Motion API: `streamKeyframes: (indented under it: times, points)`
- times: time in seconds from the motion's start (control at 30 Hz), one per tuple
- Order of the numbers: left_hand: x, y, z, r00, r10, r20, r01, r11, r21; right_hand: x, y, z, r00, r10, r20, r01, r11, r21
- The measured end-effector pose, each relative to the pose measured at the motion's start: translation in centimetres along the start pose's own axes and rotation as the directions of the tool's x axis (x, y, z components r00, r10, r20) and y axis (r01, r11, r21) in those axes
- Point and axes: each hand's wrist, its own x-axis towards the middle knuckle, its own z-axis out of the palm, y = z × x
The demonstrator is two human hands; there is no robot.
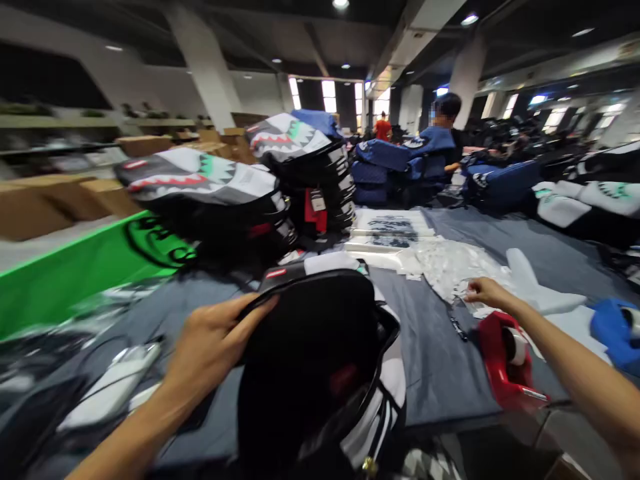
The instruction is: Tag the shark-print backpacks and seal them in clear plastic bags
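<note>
A black backpack with white and grey shark-face panels stands unzipped in front of me, its dark inside showing. My left hand is closed around the upper left edge of its opened front, thumb on the near side. Off to the right, my right hand reaches to the near edge of a heap of small whitish, shiny packets. Its fingers are pinched together there; whatever they hold is too small and blurred to name. Below that forearm sits a red tape dispenser.
Shark-face backpacks are piled at the back left beside a green panel. Flat printed plastic bags lie mid-table. A blue tape dispenser is far right. Blue bags and a person are across the table.
</note>
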Motion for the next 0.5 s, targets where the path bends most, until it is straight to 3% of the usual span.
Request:
streamKeyframes:
  times: [0.03, 0.07, 0.1, 0.13, 0.17, 0.2, 0.23, 0.33, 0.4, 0.47, 0.5]
  points:
    - [0.0, 0.2, 0.1, 1.000, 0.023, -0.011, -0.023, 0.999, -0.025, -1.9, -2.1, 0.5, 0.991, -0.120, 0.064, 0.118, 0.992, 0.033]
    - [0.2, 0.3, 0.2, 0.998, 0.051, -0.020, -0.052, 0.998, -0.035, -4.2, -4.5, 1.3, 0.933, -0.341, 0.112, 0.329, 0.938, 0.111]
    - [0.3, 0.5, 0.3, 0.996, 0.082, -0.020, -0.083, 0.996, -0.031, -6.9, -6.9, 2.6, 0.845, -0.532, 0.056, 0.520, 0.840, 0.154]
    - [0.5, 0.6, 0.3, 0.994, 0.110, -0.015, -0.110, 0.994, -0.021, -9.6, -9.4, 4.1, 0.722, -0.688, -0.074, 0.691, 0.710, 0.134]
    - [0.7, 0.8, 0.4, 0.992, 0.129, -0.009, -0.129, 0.992, -0.009, -12.1, -11.7, 5.9, 0.538, -0.821, -0.191, 0.841, 0.537, 0.065]
    - [0.9, 0.8, 0.3, 0.990, 0.141, -0.001, -0.141, 0.990, 0.000, -14.3, -13.9, 7.9, 0.331, -0.909, -0.252, 0.937, 0.349, -0.028]
    - [1.1, 0.9, 0.2, 0.989, 0.148, 0.008, -0.148, 0.989, 0.005, -15.9, -15.9, 9.8, 0.209, -0.945, -0.253, 0.971, 0.231, -0.060]
    - [1.5, 0.9, -0.1, 0.989, 0.144, 0.020, -0.144, 0.989, 0.009, -16.7, -20.1, 14.3, 0.031, -0.969, -0.246, 0.987, 0.068, -0.146]
    - [1.7, 0.7, -0.2, 0.989, 0.146, 0.021, -0.146, 0.989, 0.021, -15.2, -21.3, 15.0, -0.060, -0.956, -0.288, 0.959, 0.025, -0.284]
    - [1.8, 0.6, -0.2, 0.988, 0.149, 0.030, -0.151, 0.987, 0.049, -13.4, -21.5, 14.2, -0.098, -0.905, -0.413, 0.920, 0.075, -0.384]
    - [1.8, 0.6, -0.1, 0.988, 0.149, 0.037, -0.151, 0.986, 0.073, -12.6, -21.3, 13.4, -0.085, -0.866, -0.493, 0.906, 0.138, -0.400]
